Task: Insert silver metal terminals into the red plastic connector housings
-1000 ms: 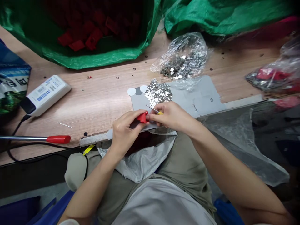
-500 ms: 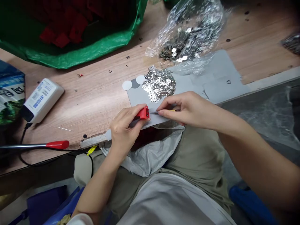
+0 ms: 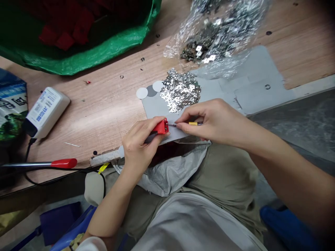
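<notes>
Between the thumb and fingers of my left hand (image 3: 138,141) is a small red plastic housing (image 3: 162,126), its open end facing right. My right hand (image 3: 209,120) pinches a thin screwdriver-like tool with a metal shaft and a yellow band (image 3: 193,123). The shaft's tip is at the open end of the housing; whether it is inside I cannot tell. Just beyond both hands, a heap of small shiny square metal pieces (image 3: 180,90) with holes lies on a grey sheet (image 3: 220,94).
A clear plastic bag (image 3: 222,35) of metal pieces lies behind the heap. At back left stands a green sack (image 3: 78,62) with red parts (image 3: 65,40). A white adapter (image 3: 47,111) and a red-handled tool (image 3: 64,163) are at left. A pale bag (image 3: 170,177) hangs open below my hands.
The tool's tip and the housing's open end have come closer together, and more of the yellow band shows. My view has shifted slightly; both hands keep their grips.
</notes>
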{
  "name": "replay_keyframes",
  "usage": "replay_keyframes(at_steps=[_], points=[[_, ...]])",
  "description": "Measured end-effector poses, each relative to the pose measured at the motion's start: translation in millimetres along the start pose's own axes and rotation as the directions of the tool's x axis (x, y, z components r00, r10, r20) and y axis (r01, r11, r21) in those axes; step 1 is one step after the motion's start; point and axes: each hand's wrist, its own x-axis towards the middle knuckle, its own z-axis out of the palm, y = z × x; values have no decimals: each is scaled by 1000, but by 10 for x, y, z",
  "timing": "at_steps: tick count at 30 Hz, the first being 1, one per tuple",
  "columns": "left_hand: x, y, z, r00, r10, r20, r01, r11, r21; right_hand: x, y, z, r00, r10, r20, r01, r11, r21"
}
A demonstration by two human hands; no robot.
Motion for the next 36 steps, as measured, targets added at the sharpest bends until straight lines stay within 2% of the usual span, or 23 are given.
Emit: replay_keyframes(at_steps=[7,12,16,20,29,33,36], points=[[9,5,-8,1000,0,5,-1,999,42,21,-79,38,999,-52,-14,52,998,-47],[9,-3,-7,1000,8,-10,-8,999,34,27,-47,27,996,-88,-20,87,995,-42],[0,-1,-2,1000,10,-15,-10,1000,22,33,-23,11,998,-69,-4,69,998,9],[1,0,-10,1000,-2,14,2,1000,7,42,-40,21,999,-34,15,34,999,-16],[13,12,-24,1000,8,17,-8,1000,4,44,-78,82,989,-149,-5,147,981,-126],[16,-5,-15,1000,16,11,-16,1000,-16,75,-46,88,985,-170,-1,169,982,-84],[10,-40,19,1000,-15,27,17,998,-65,98,33,64,987,-161,12,160,984,74]])
